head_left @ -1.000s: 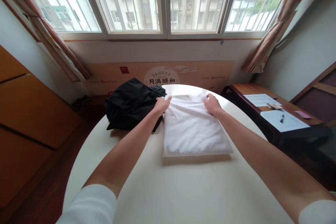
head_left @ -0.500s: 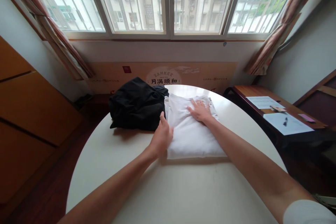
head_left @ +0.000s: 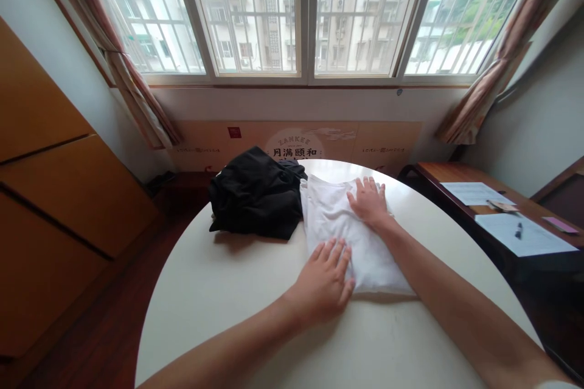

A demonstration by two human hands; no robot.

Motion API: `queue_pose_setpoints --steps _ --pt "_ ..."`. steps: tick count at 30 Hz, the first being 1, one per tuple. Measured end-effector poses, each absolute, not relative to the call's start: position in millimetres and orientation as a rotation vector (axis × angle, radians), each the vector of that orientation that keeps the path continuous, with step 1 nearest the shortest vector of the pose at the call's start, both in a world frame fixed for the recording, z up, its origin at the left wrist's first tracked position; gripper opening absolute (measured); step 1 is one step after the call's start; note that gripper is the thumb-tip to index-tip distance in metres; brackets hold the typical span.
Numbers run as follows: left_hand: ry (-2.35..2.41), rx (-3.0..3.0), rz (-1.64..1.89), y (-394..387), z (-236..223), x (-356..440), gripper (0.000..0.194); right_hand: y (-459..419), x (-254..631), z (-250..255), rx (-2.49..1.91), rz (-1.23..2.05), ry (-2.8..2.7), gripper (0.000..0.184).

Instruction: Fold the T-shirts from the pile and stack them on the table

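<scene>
A folded white garment [head_left: 326, 203], perhaps a shirt, lies flat on the round white table [head_left: 219, 304]. My left hand [head_left: 326, 279] rests palm down on its near left corner, fingers stretched out. Farther back, my right hand [head_left: 369, 202] presses on the garment's far right part with its fingers spread. Both hands are open. Small wrinkles run across the cloth between them. Touching or very close to the white garment's left side is a heap of black clothing [head_left: 258, 194].
On the right stands a wooden side table [head_left: 433, 170] with papers [head_left: 524, 234], a pen and a pink item. An orange-brown cabinet [head_left: 50, 194] is at the left. Behind the table are a printed cardboard panel [head_left: 337, 140], a barred window and tied curtains [head_left: 137, 91].
My left hand has gone from the white garment's left edge to lying flat on its near left corner. My right hand stays on the far part. The whole view has shifted slightly.
</scene>
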State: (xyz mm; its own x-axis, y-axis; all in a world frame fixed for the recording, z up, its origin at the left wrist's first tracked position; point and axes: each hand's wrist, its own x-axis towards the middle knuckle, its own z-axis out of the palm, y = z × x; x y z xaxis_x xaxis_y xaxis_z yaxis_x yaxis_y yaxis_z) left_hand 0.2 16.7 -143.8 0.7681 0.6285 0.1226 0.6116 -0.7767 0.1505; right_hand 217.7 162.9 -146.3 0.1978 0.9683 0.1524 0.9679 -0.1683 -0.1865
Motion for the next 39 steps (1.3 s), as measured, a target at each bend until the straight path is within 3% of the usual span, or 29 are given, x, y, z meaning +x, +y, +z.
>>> queue_pose_setpoints --steps 5,11,22,39 --pt "1.226 2.707 0.146 6.9 -143.1 4.8 0.082 107.2 187.5 -162.8 -2.026 0.114 -2.104 0.068" --pt "1.422 2.552 0.093 -1.9 -138.8 6.8 0.094 98.9 220.9 -167.5 -2.115 0.182 -2.046 0.078" --pt "1.504 2.496 0.093 24.0 -136.5 -6.4 0.079 108.6 351.8 -180.3 -2.242 0.107 -1.95 0.077" --pt "1.476 2.574 0.122 19.9 -140.7 -7.4 0.08 114.0 365.0 -188.3 -2.107 0.126 -2.006 0.078"
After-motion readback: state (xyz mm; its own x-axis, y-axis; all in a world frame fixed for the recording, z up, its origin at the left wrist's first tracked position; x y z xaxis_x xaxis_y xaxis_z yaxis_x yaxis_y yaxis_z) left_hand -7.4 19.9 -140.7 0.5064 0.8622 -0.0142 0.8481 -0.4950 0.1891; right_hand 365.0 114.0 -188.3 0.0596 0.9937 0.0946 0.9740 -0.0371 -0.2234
